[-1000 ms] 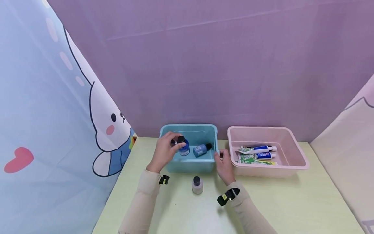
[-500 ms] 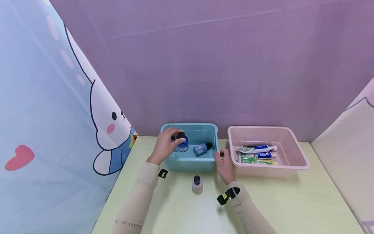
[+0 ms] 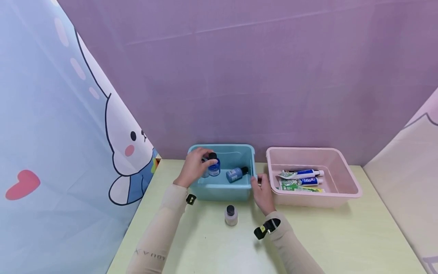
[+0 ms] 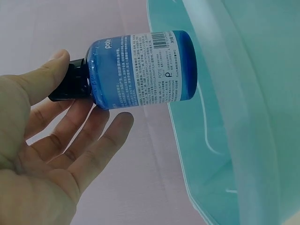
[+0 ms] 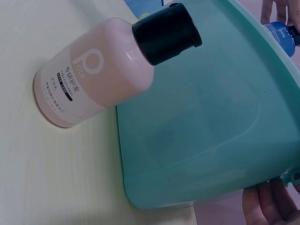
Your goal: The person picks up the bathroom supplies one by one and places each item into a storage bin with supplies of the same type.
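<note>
My left hand [image 3: 194, 166] pinches the black cap of a blue bottle [image 3: 214, 167] over the left side of a teal bin [image 3: 222, 193]. In the left wrist view, thumb and fingers hold the cap, and the blue bottle's [image 4: 140, 70] printed label faces the camera. Another bottle [image 3: 205, 174] in the bin is mostly hidden behind this hand. A second blue bottle [image 3: 235, 175] lies on its side on the bin's floor. With curled fingers, my right hand [image 3: 262, 194] grips the bin's right rim. A pale pink bottle [image 5: 93, 75] with a black cap stands upright before the bin.
A pink bin [image 3: 315, 199] stands to the right, holding several toothpaste tubes [image 3: 301, 181]. Both bins are on a pale table [image 3: 328, 239], close to a purple backdrop [image 3: 239, 76]. A printed cloth [image 3: 68, 133] hangs at the left.
My left hand has raised the blue bottle slightly, and it now sits a little higher in the head view. My right hand keeps its grip on the bin's rim.
</note>
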The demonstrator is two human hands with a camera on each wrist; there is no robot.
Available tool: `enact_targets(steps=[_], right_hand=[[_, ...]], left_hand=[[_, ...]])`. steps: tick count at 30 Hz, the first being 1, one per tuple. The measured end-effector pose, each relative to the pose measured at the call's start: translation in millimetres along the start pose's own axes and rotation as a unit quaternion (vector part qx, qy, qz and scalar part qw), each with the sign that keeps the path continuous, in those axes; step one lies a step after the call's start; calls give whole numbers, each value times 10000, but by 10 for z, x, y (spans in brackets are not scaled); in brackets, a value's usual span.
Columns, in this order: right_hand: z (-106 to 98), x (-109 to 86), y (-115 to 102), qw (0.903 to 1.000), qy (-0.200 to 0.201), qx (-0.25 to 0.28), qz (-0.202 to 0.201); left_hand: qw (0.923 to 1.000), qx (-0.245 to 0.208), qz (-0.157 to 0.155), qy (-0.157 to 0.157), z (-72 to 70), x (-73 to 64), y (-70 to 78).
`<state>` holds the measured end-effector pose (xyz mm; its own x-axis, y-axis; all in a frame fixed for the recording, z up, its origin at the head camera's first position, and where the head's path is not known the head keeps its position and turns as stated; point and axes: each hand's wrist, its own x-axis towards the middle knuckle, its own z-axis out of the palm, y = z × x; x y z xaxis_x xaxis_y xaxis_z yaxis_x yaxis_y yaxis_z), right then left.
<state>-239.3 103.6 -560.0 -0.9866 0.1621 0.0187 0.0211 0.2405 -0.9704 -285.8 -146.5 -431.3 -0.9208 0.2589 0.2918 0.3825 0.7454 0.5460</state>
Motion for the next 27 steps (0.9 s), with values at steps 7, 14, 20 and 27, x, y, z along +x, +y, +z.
enact_targets(steps=[7,14,20,27], right_hand=[[7,3,7,10000,30,31,-24],[16,-6,3,10000,52,35,-63],[3,-4,6,10000,-14,44,2],[-4,4,5,9999,-41,98,-15]], left_hand=[[9997,137,-75,-184,-5,84,-27],[9976,515,-149,-447,7,173,-86],[9947,741,-197,-679,21,252,-121],[9905,974,-103,-967,45,309,-178]])
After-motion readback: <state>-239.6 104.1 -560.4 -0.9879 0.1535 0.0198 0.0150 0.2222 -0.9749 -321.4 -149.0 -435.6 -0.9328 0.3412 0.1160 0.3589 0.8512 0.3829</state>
